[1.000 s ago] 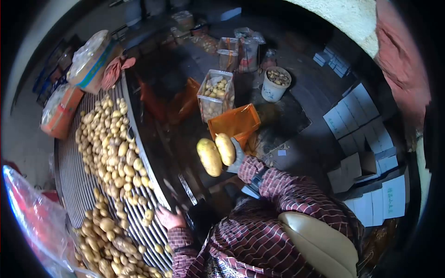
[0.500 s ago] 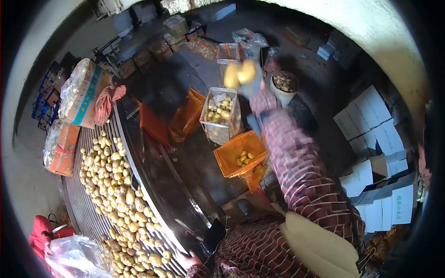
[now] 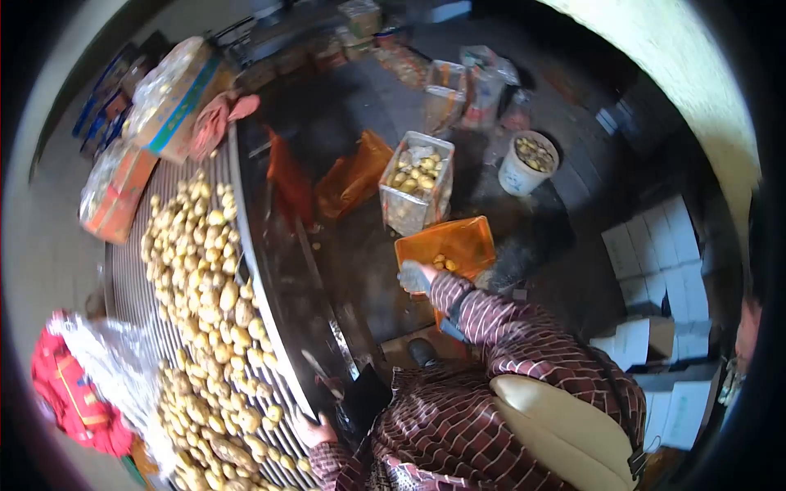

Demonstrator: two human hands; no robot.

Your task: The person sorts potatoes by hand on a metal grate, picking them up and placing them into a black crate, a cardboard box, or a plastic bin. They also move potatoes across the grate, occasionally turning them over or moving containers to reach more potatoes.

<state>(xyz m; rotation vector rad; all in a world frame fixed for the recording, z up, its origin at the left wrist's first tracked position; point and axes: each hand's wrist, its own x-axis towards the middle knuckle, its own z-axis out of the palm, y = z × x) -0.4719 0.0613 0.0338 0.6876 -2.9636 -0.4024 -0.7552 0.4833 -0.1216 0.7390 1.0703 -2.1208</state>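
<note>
My left hand [image 3: 315, 430] rests at the metal side rail [image 3: 274, 344] of a slatted sorting table, fingers stretched out and holding nothing. Many yellow potatoes [image 3: 209, 303] lie over the slats beside it. In a grey glove, my right hand [image 3: 413, 278] is over the near left edge of an orange crate [image 3: 458, 236]. Motion smears its fingers, and no potato shows in it. A few small potatoes [image 3: 444, 262] lie inside this crate. Just beyond stands a plastic-lined box [image 3: 409, 211] with potatoes [image 3: 419, 173] in it.
A white bucket [image 3: 517, 180] of small potatoes stands at the right. Orange bags [image 3: 354, 176] lie beyond the table. White cartons [image 3: 655, 245] are stacked at far right. A banana carton [image 3: 176, 106] sits at the table's far end, and red cloth [image 3: 74, 393] lies at left.
My right arm has drawn back from its far reach to the orange crate. The two potatoes seen at that hand no longer show there. My left hand stays by the rail; the view has shifted.
</note>
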